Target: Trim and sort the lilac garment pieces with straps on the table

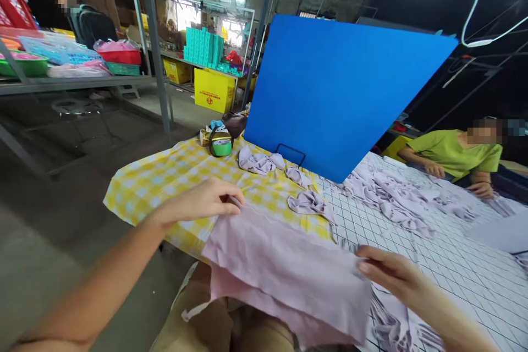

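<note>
Beside open grey floor (45, 247), lower left, over the near edge of a yellow-and-white checked tablecloth (160, 179)
Holding a thin pale-mauve fabric panel (284, 261), lower centre, pinched at its upper left by the left hand (210, 199), at its right by the right hand (396, 274).

On the yellow box (214, 83) we see a line of red characters (210, 94) above a red emblem (209, 101), too small for us to read; marks on the yellow carton (178, 72) behind it are likewise illegible.
</note>
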A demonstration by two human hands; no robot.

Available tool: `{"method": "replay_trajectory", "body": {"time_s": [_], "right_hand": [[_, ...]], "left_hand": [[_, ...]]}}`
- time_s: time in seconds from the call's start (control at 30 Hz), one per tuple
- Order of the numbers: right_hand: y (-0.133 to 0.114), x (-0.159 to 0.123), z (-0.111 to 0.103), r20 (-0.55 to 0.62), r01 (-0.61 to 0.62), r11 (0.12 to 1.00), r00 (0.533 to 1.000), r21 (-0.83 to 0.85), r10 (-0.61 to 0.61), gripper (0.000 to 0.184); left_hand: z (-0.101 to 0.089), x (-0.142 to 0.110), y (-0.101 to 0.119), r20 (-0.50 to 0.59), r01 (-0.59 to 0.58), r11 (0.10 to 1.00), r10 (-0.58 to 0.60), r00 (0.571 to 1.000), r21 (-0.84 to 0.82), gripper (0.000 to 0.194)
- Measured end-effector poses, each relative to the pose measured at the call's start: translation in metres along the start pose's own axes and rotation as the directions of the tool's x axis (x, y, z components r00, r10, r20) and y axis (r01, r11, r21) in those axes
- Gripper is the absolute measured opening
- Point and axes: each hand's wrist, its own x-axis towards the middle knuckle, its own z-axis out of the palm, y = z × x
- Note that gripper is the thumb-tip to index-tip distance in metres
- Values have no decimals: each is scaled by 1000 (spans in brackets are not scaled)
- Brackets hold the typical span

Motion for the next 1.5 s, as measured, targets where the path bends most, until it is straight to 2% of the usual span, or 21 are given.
{"method": "replay_trajectory", "body": {"time_s": [0.07, 0.13, 0.2, 0.27, 0.37, 0.5, 0.57, 0.63, 0.73, 0.8, 0.87, 0.9, 0.97, 1.1, 1.23, 1.3, 1.37, 1.5], "right_hand": [[19, 29, 38, 158, -47, 997, 987, 63, 37, 36], [41, 52, 69, 187, -89, 992, 980, 90, 71, 36], [61, 68, 90, 164, -135, 990, 978, 33, 128, 32], [73, 77, 98, 130, -155, 988, 979, -11, 155, 28], [78, 86, 95, 77, -150, 988, 985, -46, 153, 25], [80, 102, 91, -72, -152, 978, 987, -143, 143, 24], [84, 110, 97, -129, -173, 971, 980, -166, 152, 28], [87, 113, 107, -198, -195, 963, 967, -188, 158, 38], [85, 107, 129, -359, -192, 928, 931, -319, 69, 47], [80, 98, 145, -385, -143, 881, 921, -450, -47, 47], [76, 86, 158, -284, -59, 842, 952, -536, -114, 48], [76, 80, 163, -217, -25, 832, 969, -554, -116, 48], [81, 68, 168, -120, 1, 823, 989, -568, -84, 49], [100, 49, 163, -101, -40, 817, 995, -575, -22, 51], [108, 53, 154, -186, -119, 818, 982, -562, 15, 51], [106, 61, 153, -205, -139, 819, 978, -556, 27, 52], [102, 68, 153, -169, -117, 820, 985, -560, 24, 52], [103, 69, 157, -117, -78, 820, 993, -567, 13, 52]], "left_hand": [[39, 19, -45, 133, 102, 995, -99, 986, -15, 21], [73, 36, -83, 239, 142, 990, -138, 961, -1, 27], [94, 48, -108, 240, 172, 985, -169, 956, 8, 31], [101, 56, -119, 188, 173, 985, -169, 967, -3, 34], [96, 66, -122, 92, 148, 989, -146, 985, -11, 36], [93, 81, -125, 14, 158, 987, -158, 987, 8, 44], [99, 87, -130, -49, 189, 981, -187, 981, 44, 50], [110, 89, -134, -157, 255, 960, -235, 959, 118, 54], [131, 84, -130, -300, 359, 890, -274, 914, 281, 53], [146, 75, -122, -252, 293, 872, -204, 946, 392, 50], [158, 62, -114, -89, 137, 877, -108, 990, 460, 50], [162, 55, -111, -8, 70, 878, -76, 997, 473, 49], [165, 40, -108, 81, 22, 869, -72, 994, 494, 47], [153, 24, -109, 115, 61, 844, -143, 983, 533, 47], [142, 38, -97, 135, 92, 845, -189, 973, 526, 45], [147, 48, -90, 135, 76, 862, -165, 977, 502, 46], [155, 54, -87, 157, 34, 875, -124, 980, 483, 48], [169, 46, -95, 147, 37, 853, -132, 980, 520, 50]]}}
